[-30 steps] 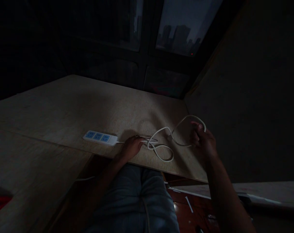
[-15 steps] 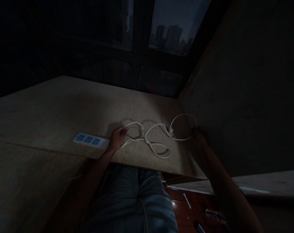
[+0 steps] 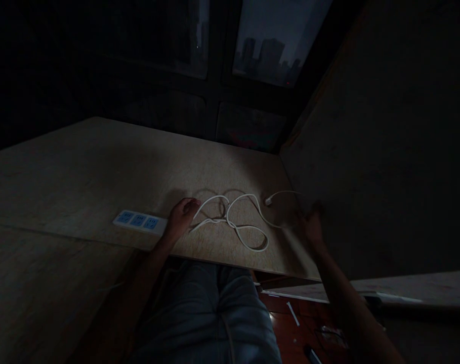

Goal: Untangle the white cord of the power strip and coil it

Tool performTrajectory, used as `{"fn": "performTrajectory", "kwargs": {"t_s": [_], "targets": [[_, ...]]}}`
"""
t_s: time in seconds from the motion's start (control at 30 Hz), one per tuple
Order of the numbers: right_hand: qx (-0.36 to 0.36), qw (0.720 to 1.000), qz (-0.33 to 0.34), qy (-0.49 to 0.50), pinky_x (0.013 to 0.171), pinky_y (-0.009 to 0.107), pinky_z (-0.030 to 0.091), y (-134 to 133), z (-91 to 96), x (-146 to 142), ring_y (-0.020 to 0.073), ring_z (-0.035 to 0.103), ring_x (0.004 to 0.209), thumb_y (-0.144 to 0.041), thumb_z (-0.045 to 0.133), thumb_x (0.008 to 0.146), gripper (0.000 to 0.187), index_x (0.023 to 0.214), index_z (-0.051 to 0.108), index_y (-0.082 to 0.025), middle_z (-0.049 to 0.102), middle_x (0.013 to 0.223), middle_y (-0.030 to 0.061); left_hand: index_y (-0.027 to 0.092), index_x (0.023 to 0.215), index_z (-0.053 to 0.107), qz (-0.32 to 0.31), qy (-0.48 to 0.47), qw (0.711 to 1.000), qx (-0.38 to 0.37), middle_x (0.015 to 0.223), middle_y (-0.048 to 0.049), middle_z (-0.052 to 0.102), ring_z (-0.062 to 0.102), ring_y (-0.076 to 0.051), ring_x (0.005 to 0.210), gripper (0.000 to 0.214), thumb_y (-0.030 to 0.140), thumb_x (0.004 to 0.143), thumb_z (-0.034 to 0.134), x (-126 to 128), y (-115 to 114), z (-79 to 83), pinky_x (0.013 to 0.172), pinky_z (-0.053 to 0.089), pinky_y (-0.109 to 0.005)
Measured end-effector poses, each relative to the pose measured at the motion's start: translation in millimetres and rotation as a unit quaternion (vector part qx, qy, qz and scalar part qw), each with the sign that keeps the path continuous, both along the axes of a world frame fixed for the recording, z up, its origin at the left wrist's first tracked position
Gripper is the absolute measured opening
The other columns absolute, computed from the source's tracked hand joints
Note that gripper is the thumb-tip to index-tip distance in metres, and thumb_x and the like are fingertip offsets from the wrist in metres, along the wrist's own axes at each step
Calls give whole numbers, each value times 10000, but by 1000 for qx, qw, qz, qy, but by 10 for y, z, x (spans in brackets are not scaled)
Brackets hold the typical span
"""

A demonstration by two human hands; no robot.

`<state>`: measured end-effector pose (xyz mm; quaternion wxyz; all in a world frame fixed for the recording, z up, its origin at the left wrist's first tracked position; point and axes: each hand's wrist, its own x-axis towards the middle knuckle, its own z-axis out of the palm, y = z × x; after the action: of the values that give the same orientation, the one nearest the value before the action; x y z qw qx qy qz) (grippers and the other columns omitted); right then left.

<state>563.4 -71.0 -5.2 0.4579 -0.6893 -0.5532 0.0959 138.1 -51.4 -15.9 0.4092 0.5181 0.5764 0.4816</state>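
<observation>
"So, where's the power strip (image 3: 138, 222) from where you stand?"

"On the worktop (image 3: 146, 162), near its front edge, three blue sockets facing up. Its right end is just beside the person's left hand (image 3: 182, 215)."

"And is that hand gripping the white cord (image 3: 228, 220)?"

"The fingers curl at the loop nearest the strip, but it's too dim for me to tell whether they pinch it."

"What about the right hand (image 3: 311, 222)?"

"Out by the worktop's right edge, and blurred. I can't tell whether it's spread or closed on the cord."

"The plug (image 3: 268, 201)?"

"Near that same right edge, short of the back right corner. Between the hands the cord crosses itself, with one loop lying toward the front edge."
</observation>
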Motion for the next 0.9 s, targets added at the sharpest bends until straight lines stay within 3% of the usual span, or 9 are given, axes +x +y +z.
{"fn": "performTrajectory", "kwargs": {"t_s": [0.1, 0.2, 0.33, 0.47, 0.63, 0.9], "targets": [[24, 993, 5, -116, 1165, 552, 206, -98, 150, -223, 348, 258, 1417, -526, 579, 811, 789, 1427, 345, -92, 308, 1490, 238, 127, 1102, 617, -1, 65, 996, 67, 1017, -100, 651, 621, -208, 924, 542, 565, 781, 612, 63, -104, 85, 807, 492, -320], [10, 975, 102, -199, 1121, 539, 307, -200, 217, -519, 333, 362, 1356, -407, 506, 892, 617, 1421, 392, -110, 410, 1417, 221, 156, 1160, 598, -26, 166, 973, 156, 1125, -108, 614, 588, -228, 1049, 460, 480, 833, 612, 155, -230, 148, 920, 475, -363], [-59, 944, 242, -217, 1101, 518, 355, -340, 62, -900, 296, 397, 1350, -309, 504, 912, 545, 1435, 403, -193, 421, 1448, 166, 175, 1226, 561, -52, 260, 939, 218, 1212, -111, 574, 529, -243, 1159, 401, 352, 868, 589, 244, -375, 117, 1029, 426, -397], [-84, 905, 342, -238, 1092, 468, 389, -454, -185, -1250, 274, 399, 1357, -319, 506, 939, 505, 1429, 434, -224, 436, 1454, 140, 181, 1225, 563, -67, 295, 928, 215, 1267, -116, 551, 509, -259, 1209, 358, 314, 893, 550, 255, -435, -65, 1050, 419, -423], [-76, 904, 326, -266, 1077, 448, 421, -510, -355, -1503, 275, 454, 1316, -344, 496, 957, 469, 1393, 485, -172, 483, 1424, 152, 181, 1200, 569, -76, 298, 926, 219, 1289, -118, 545, 498, -265, 1226, 312, 274, 906, 519, 213, -427, -244, 1056, 414, -438], [-47, 923, 300, -238, 1038, 444, 450, -535, -385, -1504, 251, 513, 1265, -304, 516, 946, 374, 1301, 575, -205, 558, 1351, 128, 168, 1220, 543, -46, 227, 953, 194, 1197, -126, 594, 566, -245, 1134, 343, 267, 893, 508, 148, -300, -388, 999, 463, -407]]}}
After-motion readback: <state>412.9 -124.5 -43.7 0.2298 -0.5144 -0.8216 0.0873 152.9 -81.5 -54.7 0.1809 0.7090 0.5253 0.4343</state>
